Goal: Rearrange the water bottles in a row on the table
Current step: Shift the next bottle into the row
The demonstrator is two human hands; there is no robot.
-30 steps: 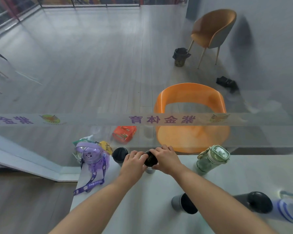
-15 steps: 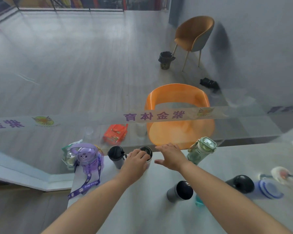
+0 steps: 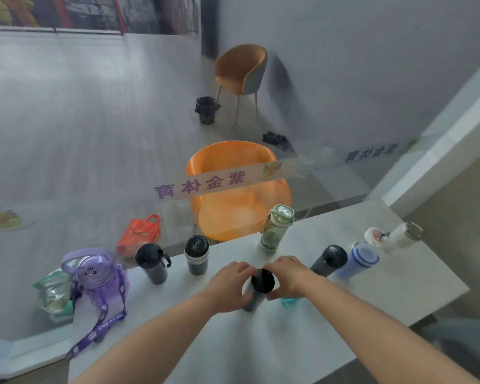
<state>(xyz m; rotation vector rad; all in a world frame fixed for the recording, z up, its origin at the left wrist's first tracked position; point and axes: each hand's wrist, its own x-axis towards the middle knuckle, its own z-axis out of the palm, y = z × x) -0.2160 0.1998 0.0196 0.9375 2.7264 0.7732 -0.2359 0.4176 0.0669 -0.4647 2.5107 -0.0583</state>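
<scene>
Head view is showing you standing at a pale table [image 3: 302, 342] set against a glass partition, beyond which an orange chair [image 3: 239, 195] and a grey floor are sitting. Along the far edge you are keeping a purple jug [image 3: 97, 275], a black handled bottle [image 3: 151, 263], a dark tumbler [image 3: 196, 254] and a green bottle [image 3: 275, 231] upright in a loose row; a black flask [image 3: 329, 260], a blue bottle [image 3: 358, 260] and a white bottle [image 3: 391, 235] are lying well off to your right. Your left hand [image 3: 227, 284] and right hand [image 3: 288, 277] are wrapping curled fingers around a grey black-capped bottle [image 3: 259, 286] near the table's middle. Risks, as judged: you are gripping high near the cap, so the base may swing and tip; the smooth top may let it skid; the gap beside the dark tumbler is tight enough to knock a neighbour.
</scene>
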